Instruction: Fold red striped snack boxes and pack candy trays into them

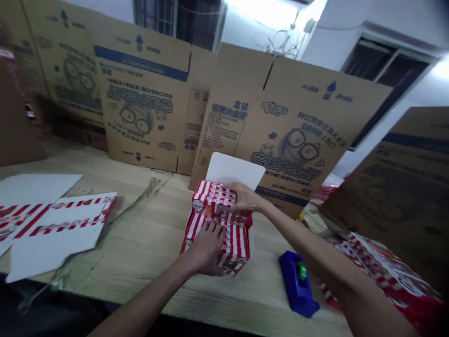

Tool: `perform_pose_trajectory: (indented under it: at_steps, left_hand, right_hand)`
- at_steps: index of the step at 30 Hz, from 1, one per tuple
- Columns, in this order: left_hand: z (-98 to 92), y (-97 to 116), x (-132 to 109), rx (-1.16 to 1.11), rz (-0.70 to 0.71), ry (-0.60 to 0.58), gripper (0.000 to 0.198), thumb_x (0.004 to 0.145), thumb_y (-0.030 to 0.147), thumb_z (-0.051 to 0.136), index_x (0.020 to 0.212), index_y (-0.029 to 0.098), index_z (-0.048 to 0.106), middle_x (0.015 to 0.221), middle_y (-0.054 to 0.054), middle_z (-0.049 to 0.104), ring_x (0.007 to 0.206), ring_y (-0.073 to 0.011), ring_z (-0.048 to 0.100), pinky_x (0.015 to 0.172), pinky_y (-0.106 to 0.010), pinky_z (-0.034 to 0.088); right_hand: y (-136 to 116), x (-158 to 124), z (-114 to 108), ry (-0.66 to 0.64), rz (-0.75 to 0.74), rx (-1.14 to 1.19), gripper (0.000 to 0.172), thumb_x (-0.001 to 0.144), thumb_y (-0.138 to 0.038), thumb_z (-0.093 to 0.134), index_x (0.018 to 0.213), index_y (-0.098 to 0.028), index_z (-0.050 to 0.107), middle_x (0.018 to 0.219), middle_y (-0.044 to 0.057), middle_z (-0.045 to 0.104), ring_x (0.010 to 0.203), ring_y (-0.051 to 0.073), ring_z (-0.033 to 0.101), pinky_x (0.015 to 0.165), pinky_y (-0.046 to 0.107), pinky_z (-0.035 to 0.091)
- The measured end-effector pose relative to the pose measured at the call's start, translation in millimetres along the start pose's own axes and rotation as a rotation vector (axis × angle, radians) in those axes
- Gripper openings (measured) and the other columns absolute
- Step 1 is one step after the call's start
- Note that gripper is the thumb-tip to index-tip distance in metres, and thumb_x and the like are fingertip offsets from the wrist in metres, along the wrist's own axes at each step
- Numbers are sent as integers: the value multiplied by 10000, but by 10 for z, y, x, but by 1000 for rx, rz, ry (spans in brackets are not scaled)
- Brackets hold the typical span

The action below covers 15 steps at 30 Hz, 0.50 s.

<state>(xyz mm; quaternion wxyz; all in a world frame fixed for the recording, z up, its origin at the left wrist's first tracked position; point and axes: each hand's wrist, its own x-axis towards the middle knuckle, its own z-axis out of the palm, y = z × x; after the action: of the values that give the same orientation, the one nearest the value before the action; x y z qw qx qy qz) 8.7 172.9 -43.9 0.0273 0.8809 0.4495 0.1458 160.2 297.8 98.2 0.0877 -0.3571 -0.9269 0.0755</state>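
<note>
A red-and-white striped carton (242,243) stands on the table in front of me, with its white lid flap (235,174) raised at the back. A row of small striped boxes (210,193) sits at its far end, higher than the front part. My right hand (243,196) is closed on these boxes from the right, fingers over their top. My left hand (208,248) grips the near part of the carton, fingers on the striped top and thumb down the front. The fingertips of both hands are partly hidden or blurred.
A blue tape dispenser (298,285) with a green core lies right of the carton. Flat striped carton blanks (70,224) lie at the left. Striped packages (389,271) are stacked at the right. Large brown cardboard boxes (147,103) stand along the back.
</note>
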Motion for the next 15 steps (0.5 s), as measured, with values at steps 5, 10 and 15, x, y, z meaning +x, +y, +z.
perform_pose_trajectory:
  at_steps: [5, 10, 15]
  left_hand:
    - [46, -2, -28, 8, -20, -27, 1130, 549, 642, 655, 1441, 43, 309, 1488, -258, 330, 1387, -437, 238, 1139, -553, 165]
    - [65, 6, -73, 7, -37, -90, 1160, 531, 652, 666, 1462, 60, 308, 1512, -262, 292, 1397, -458, 225, 1143, -583, 151]
    - [-72, 54, -62, 41, -82, -197, 1121, 538, 547, 713, 1465, 60, 314, 1544, -254, 195, 1428, -445, 134, 1143, -588, 159]
  right_hand:
    - [-77, -49, 7, 19, -37, 59, 838, 525, -218, 783, 1325, -180, 537, 1281, 105, 600, 1129, 300, 562, 982, 421, 422]
    - [-39, -58, 30, 42, -5, 69, 860, 509, -224, 791, 1329, -188, 532, 1220, 104, 634, 1089, 300, 583, 921, 404, 460]
    - [234, -112, 45, 18, 126, 238, 801, 543, -284, 799, 1296, -170, 550, 1192, 86, 645, 1061, 277, 603, 907, 381, 482]
